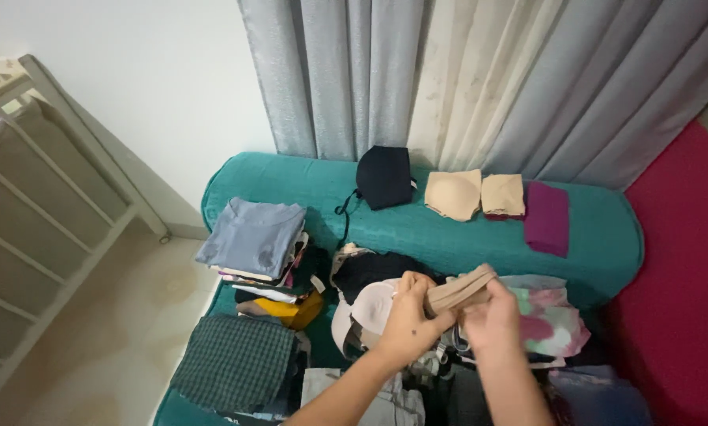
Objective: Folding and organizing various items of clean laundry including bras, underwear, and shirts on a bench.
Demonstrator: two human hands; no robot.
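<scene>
Hands, left (pixel 405 319) and right (pixel 492 315), raised together, pinching beige cloth (pixel 458 290).

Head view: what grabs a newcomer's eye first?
Low in the centre, the left hand and right hand grip a small beige folded cloth piece between them. Behind them, a long teal bolster carries a row of small garments: a black one, two beige ones, and a purple folded one. At left, a stack of folded clothes topped by a grey-blue shirt.
</scene>
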